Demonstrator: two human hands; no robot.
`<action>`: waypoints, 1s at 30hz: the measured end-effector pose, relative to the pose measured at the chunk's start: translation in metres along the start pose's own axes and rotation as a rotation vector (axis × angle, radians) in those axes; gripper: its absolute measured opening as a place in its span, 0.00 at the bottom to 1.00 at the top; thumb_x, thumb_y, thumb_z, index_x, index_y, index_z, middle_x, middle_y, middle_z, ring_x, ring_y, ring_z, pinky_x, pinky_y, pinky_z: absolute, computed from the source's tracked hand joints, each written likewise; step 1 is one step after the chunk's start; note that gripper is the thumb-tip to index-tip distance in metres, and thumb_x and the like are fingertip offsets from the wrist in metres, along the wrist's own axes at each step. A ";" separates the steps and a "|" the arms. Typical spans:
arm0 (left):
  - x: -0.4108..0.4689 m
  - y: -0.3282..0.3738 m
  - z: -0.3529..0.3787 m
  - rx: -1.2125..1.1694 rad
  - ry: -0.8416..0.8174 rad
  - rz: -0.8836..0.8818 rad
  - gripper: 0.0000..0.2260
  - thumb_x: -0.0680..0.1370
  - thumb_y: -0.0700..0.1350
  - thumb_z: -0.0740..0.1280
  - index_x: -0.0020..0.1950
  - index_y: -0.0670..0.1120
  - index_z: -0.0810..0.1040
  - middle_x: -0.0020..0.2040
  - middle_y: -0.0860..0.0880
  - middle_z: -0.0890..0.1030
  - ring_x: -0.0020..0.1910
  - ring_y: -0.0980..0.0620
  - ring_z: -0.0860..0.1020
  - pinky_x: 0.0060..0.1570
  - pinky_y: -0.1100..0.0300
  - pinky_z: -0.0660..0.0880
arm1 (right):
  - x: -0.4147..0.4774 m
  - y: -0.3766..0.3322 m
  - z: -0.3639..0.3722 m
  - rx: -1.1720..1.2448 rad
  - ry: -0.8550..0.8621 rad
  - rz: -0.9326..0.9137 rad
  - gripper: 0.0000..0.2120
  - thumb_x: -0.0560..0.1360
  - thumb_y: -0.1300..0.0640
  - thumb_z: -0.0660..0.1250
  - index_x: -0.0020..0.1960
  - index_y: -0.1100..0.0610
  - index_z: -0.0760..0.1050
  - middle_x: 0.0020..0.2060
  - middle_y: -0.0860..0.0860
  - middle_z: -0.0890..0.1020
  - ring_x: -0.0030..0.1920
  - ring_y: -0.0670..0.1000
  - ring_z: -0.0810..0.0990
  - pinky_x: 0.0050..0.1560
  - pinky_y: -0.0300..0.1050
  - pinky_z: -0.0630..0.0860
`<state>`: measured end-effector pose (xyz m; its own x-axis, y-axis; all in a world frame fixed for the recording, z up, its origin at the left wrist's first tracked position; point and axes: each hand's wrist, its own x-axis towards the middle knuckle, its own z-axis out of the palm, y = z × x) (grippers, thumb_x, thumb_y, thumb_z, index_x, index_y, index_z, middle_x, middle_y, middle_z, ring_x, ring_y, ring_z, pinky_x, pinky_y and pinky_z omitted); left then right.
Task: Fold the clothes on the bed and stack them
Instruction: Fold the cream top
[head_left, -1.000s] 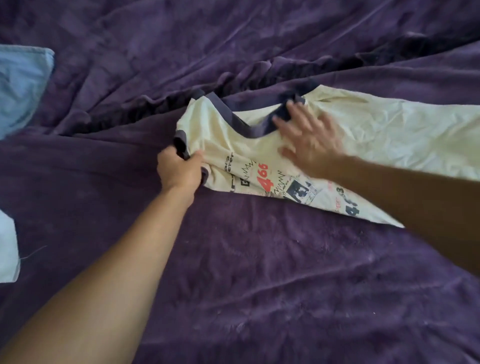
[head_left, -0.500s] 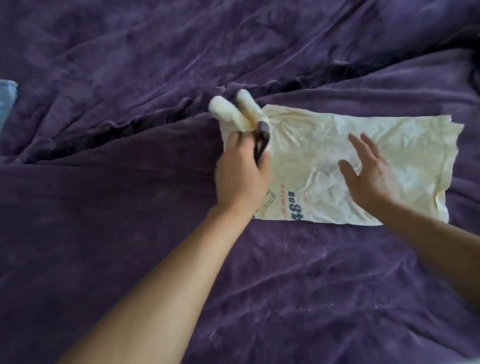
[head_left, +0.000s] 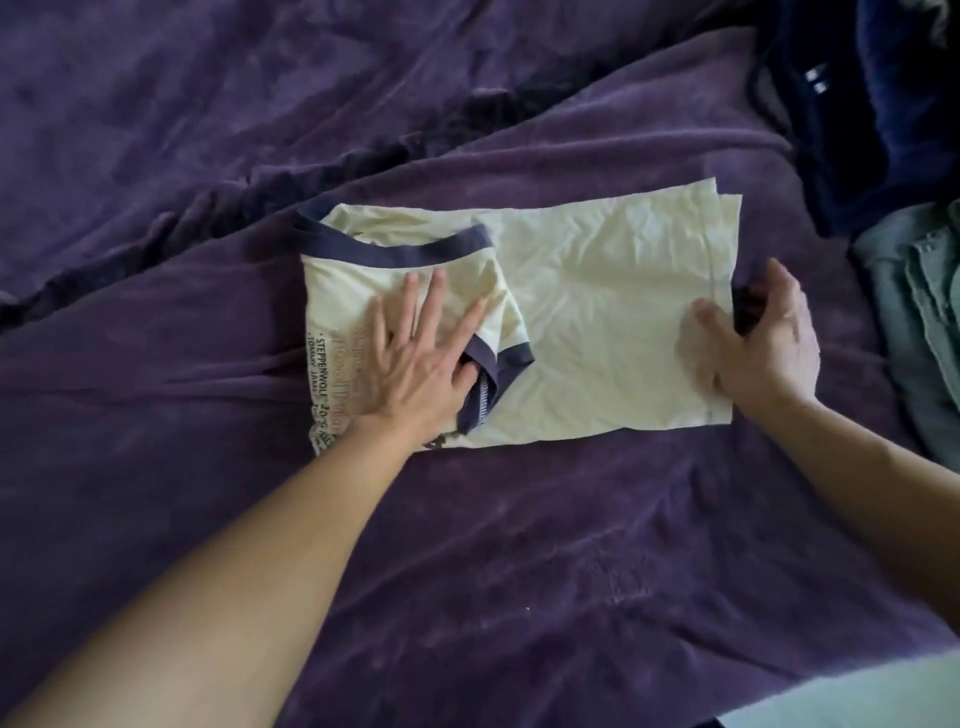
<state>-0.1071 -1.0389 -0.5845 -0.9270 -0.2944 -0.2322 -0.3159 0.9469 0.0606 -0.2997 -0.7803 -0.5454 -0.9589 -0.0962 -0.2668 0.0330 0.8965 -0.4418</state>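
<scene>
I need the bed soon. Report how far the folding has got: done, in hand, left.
Done: the cream T-shirt lies on the purple blanket as a rectangle, its sleeve folded in. In hand: the left hand presses flat on the collar end; the right hand has a grip on the hem. Left: fold it across, stack it, then probably the grey-green garment and dark clothes at the right edge.
</scene>
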 end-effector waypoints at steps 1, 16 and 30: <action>0.006 0.006 0.008 0.023 -0.040 0.007 0.32 0.76 0.59 0.52 0.77 0.60 0.41 0.79 0.44 0.43 0.77 0.39 0.41 0.72 0.36 0.45 | 0.004 -0.002 0.002 0.034 -0.011 0.037 0.35 0.69 0.33 0.64 0.70 0.49 0.63 0.62 0.48 0.76 0.61 0.53 0.74 0.59 0.52 0.70; -0.068 -0.070 -0.066 -0.381 0.371 -0.569 0.17 0.74 0.38 0.61 0.62 0.39 0.77 0.65 0.38 0.73 0.62 0.36 0.71 0.58 0.42 0.68 | -0.075 -0.154 -0.014 0.485 -0.429 -0.270 0.13 0.75 0.56 0.66 0.59 0.51 0.72 0.42 0.48 0.83 0.44 0.50 0.82 0.47 0.51 0.78; -0.114 -0.103 -0.049 -0.296 0.350 -0.498 0.15 0.77 0.41 0.63 0.63 0.40 0.77 0.68 0.36 0.71 0.64 0.35 0.71 0.60 0.43 0.69 | -0.131 -0.193 0.124 -0.251 -0.348 -0.853 0.26 0.80 0.51 0.57 0.76 0.52 0.56 0.76 0.56 0.57 0.76 0.58 0.53 0.71 0.57 0.59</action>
<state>0.0208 -1.1094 -0.5165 -0.6519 -0.7580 0.0234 -0.7180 0.6268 0.3027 -0.1458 -0.9947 -0.5313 -0.4929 -0.8475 -0.1971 -0.7389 0.5273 -0.4195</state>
